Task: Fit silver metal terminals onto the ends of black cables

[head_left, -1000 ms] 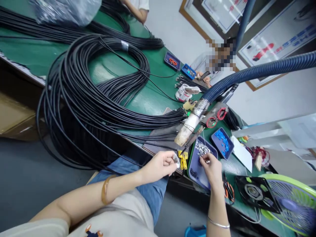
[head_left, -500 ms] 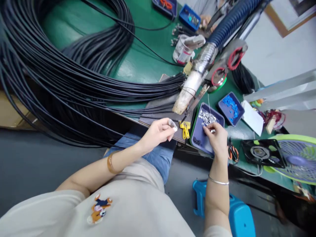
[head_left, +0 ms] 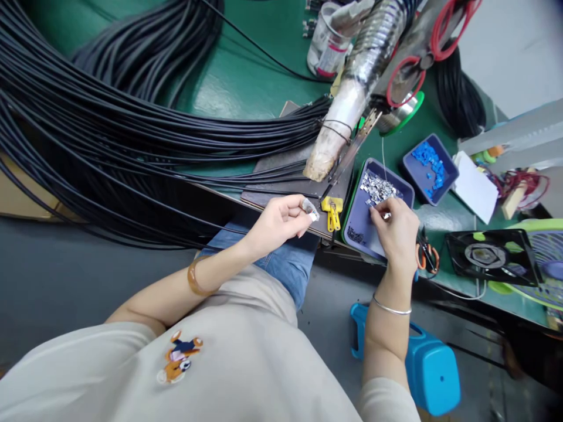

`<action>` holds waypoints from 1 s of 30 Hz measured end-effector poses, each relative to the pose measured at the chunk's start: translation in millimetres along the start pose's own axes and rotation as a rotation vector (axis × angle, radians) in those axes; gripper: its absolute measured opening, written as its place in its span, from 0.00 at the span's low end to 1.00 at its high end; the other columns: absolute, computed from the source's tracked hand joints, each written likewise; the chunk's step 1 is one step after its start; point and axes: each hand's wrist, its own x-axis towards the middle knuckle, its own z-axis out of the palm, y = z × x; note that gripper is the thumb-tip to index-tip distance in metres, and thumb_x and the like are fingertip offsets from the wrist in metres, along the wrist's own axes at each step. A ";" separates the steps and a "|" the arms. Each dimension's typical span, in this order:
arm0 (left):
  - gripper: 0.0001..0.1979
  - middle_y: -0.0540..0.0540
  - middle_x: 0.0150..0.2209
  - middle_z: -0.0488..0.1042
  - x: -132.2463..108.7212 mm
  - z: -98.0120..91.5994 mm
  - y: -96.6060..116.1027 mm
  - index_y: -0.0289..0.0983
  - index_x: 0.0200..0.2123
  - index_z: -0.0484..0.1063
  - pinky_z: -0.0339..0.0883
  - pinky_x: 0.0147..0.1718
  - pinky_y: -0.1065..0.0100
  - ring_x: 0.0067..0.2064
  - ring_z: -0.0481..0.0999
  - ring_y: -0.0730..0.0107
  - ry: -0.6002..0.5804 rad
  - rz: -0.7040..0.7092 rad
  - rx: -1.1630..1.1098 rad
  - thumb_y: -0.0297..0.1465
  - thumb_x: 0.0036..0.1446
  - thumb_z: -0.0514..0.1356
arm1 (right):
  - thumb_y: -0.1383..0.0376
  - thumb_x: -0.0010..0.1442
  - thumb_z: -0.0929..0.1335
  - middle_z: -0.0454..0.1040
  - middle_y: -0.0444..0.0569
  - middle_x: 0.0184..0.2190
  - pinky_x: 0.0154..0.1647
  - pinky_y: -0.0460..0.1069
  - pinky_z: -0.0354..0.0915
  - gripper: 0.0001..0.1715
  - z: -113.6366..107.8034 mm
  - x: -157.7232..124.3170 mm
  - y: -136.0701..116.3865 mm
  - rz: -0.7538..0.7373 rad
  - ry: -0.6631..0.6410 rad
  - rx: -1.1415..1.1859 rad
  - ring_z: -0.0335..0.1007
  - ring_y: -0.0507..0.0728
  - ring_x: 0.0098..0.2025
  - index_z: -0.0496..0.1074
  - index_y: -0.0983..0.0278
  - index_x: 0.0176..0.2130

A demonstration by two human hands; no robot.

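My left hand (head_left: 278,223) is closed around several small silver metal pieces, held at the table's front edge beside a yellow clip (head_left: 332,211). My right hand (head_left: 397,230) rests in a dark blue tray (head_left: 358,225), fingertips pinching a small silver piece at the edge of the pile of silver metal pieces (head_left: 377,188). A large bundle of black cables (head_left: 132,135) sweeps across the green table (head_left: 246,94), its ends lying on a dark mat (head_left: 285,186) under a foil-wrapped hose nozzle (head_left: 341,126).
A smaller tray of blue parts (head_left: 428,167), white paper (head_left: 475,186), red-handled scissors (head_left: 427,257), a black fan (head_left: 486,257), a green fan (head_left: 543,261) and a solder spool (head_left: 402,111) stand at the right. A taped white cup (head_left: 325,44) is behind. A blue stool (head_left: 428,366) is below.
The camera has tilted down and nearer to the table. My right hand has stayed at the silver pieces in the tray; my left hand holds its pieces in the same place.
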 end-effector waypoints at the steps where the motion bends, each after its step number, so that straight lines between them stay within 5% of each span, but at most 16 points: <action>1: 0.07 0.56 0.18 0.64 -0.1 -0.2 -0.5 0.35 0.29 0.67 0.44 0.18 0.77 0.19 0.55 0.85 -0.006 -0.002 0.002 0.30 0.56 0.62 | 0.64 0.59 0.65 0.70 0.46 0.30 0.38 0.52 0.58 0.08 -0.2 0.0 -1.1 -0.006 -0.009 -0.008 0.64 0.56 0.32 0.62 0.59 0.28; 6: 0.07 0.55 0.18 0.64 -0.2 -0.7 -0.5 0.35 0.29 0.67 0.42 0.18 0.77 0.18 0.54 0.85 -0.014 -0.006 0.013 0.31 0.56 0.62 | 0.68 0.58 0.65 0.69 0.46 0.29 0.37 0.52 0.59 0.07 3.0 2.5 -2.6 0.014 0.031 -0.129 0.64 0.56 0.32 0.62 0.60 0.29; 10: 0.07 0.56 0.17 0.64 0.4 -2.1 1.5 0.34 0.29 0.66 0.42 0.18 0.77 0.18 0.53 0.85 -0.010 -0.014 0.010 0.29 0.56 0.61 | 0.68 0.58 0.66 0.70 0.44 0.27 0.36 0.52 0.64 0.07 2.5 -6.6 -13.2 0.068 0.203 -0.002 0.68 0.55 0.30 0.65 0.61 0.28; 13: 0.06 0.56 0.17 0.63 1.3 -2.8 3.0 0.34 0.28 0.65 0.43 0.18 0.77 0.18 0.53 0.86 -0.014 -0.005 0.015 0.28 0.55 0.60 | 0.64 0.62 0.68 0.73 0.44 0.28 0.32 0.49 0.70 0.05 2.6 -26.1 -43.3 0.081 0.376 0.248 0.72 0.53 0.28 0.70 0.62 0.33; 17: 0.06 0.56 0.17 0.64 1.9 -2.1 5.4 0.35 0.27 0.64 0.47 0.18 0.78 0.19 0.58 0.85 -0.010 0.022 0.042 0.27 0.55 0.59 | 0.70 0.57 0.73 0.78 0.45 0.33 0.39 0.49 0.74 0.05 12.7 -52.7 -98.0 -0.198 0.632 0.332 0.77 0.53 0.38 0.74 0.62 0.33; 21: 0.06 0.56 0.17 0.64 2.4 -1.1 7.3 0.35 0.27 0.63 0.52 0.20 0.79 0.20 0.60 0.84 -0.014 0.052 0.054 0.26 0.55 0.58 | 0.75 0.57 0.73 0.81 0.46 0.39 0.45 0.50 0.76 0.11 29.4 -64.4 -126.3 -0.331 0.577 0.507 0.79 0.53 0.41 0.75 0.61 0.39; 26: 0.06 0.57 0.17 0.63 4.1 -2.2 7.4 0.34 0.28 0.65 0.51 0.19 0.78 0.19 0.58 0.84 -0.004 0.058 0.061 0.27 0.56 0.59 | 0.75 0.60 0.70 0.81 0.47 0.39 0.40 0.52 0.77 0.10 45.7 -64.9 -122.3 -0.208 0.517 0.805 0.80 0.55 0.41 0.72 0.61 0.40; 30: 0.06 0.57 0.17 0.62 4.6 -3.3 7.8 0.34 0.27 0.66 0.49 0.19 0.78 0.19 0.57 0.84 -0.001 0.060 0.084 0.27 0.56 0.59 | 0.73 0.60 0.70 0.81 0.46 0.39 0.41 0.52 0.77 0.08 49.2 -63.9 -119.7 -0.183 0.503 0.827 0.80 0.55 0.41 0.71 0.61 0.38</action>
